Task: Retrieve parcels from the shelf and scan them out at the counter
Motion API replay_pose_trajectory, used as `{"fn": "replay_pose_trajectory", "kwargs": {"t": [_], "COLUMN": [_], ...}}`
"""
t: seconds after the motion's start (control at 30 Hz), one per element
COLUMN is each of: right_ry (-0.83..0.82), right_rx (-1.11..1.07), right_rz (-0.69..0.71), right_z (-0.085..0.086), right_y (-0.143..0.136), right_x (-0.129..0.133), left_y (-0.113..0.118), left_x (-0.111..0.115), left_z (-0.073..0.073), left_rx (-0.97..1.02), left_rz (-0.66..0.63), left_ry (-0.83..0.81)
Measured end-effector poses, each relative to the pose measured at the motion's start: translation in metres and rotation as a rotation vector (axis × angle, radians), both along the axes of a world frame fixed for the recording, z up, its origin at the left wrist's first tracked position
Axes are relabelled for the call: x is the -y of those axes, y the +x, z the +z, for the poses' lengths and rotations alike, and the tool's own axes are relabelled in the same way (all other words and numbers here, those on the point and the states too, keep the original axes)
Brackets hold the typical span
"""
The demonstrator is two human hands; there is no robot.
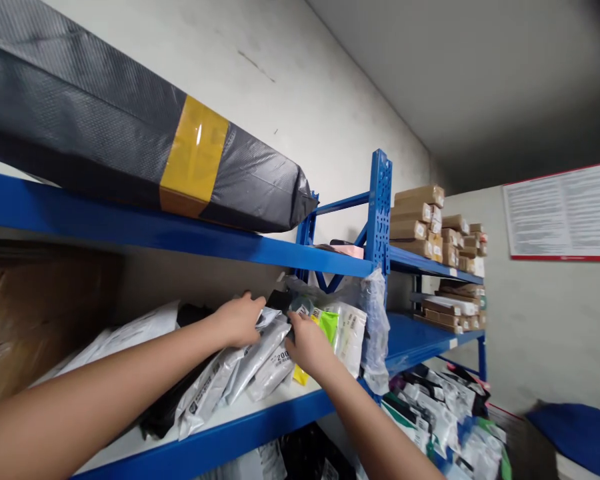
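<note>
Both hands reach into a row of plastic mailer bags standing on the middle shelf. My left hand (243, 321) lies at the top edges of the silver-white mailer bags (257, 347), its fingers curled over them and partly hidden. To its right, my right hand (310, 343) has thumb and fingers bent round the edge of a bag that is mostly hidden. Between and below the hands sits a grey-white bag printed "200" (275, 370). A yellow-green packet (329, 325) and a white labelled bag (351, 339) lean just right of my right hand.
Overhead, a long black-wrapped parcel (105, 127) with yellow tape lies on the upper blue shelf (180, 241). A cardboard box (35, 313) stands at left. Clear wrap (377, 333) hangs at the blue upright (380, 207). Stacked cartons (415, 220) and more bags (440, 407) fill the right-hand rack.
</note>
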State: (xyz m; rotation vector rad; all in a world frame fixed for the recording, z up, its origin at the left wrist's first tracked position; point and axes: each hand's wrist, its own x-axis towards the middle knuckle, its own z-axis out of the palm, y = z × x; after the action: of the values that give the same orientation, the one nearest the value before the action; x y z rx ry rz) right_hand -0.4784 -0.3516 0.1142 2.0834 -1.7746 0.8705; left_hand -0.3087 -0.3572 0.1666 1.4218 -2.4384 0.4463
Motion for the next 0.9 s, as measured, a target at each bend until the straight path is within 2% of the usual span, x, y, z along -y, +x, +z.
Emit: {"fn": "replay_pose_trajectory", "kwargs": {"t": [0.13,0.23,0.33,0.4,0.5,0.6,0.73,0.8,0.9], "right_ry": [0.013,-0.029,-0.077,-0.034,0.074,0.123,0.075,0.025,0.023], "right_rx": [-0.070,-0.079,0.137,0.341,0.518,0.639,0.536,0.447,0.314], "right_rz": [-0.025,0.042,0.244,0.351,0.367,0.346,0.290,0.269,0.267], "right_z": [0.004,0.011,0.021,0.024,0.022,0.014,0.004,0.001,-0.002], "right_y": [0.010,0.010,0.008,0.008,0.011,0.012,0.004,-0.001,-0.006], "right_x": [0.002,0.005,0.012,0.019,0.030,0.037,0.037,0.034,0.025], "left_y": [0.003,0.004,0.005,0.004,0.005,0.008,0.014,0.015,0.016], "left_x": [-0.006,-0.009,-0.008,-0.008,-0.007,-0.009,-0.013,-0.015,-0.018], "left_z": [0.001,0.003,0.002,0.002,0.001,0.003,0.007,0.007,0.004], "left_rx": [0.020,0.051,0.045,0.040,0.032,0.003,-0.038,-0.066,-0.071], "left_rz": [-0.022,-0.020,-0.013,-0.003,0.014,-0.022,-0.035,-0.010,-0.048], "left_ry": [0.008,0.003,-0.005,-0.006,-0.004,-0.012,0.019,-0.007,-0.079]}}
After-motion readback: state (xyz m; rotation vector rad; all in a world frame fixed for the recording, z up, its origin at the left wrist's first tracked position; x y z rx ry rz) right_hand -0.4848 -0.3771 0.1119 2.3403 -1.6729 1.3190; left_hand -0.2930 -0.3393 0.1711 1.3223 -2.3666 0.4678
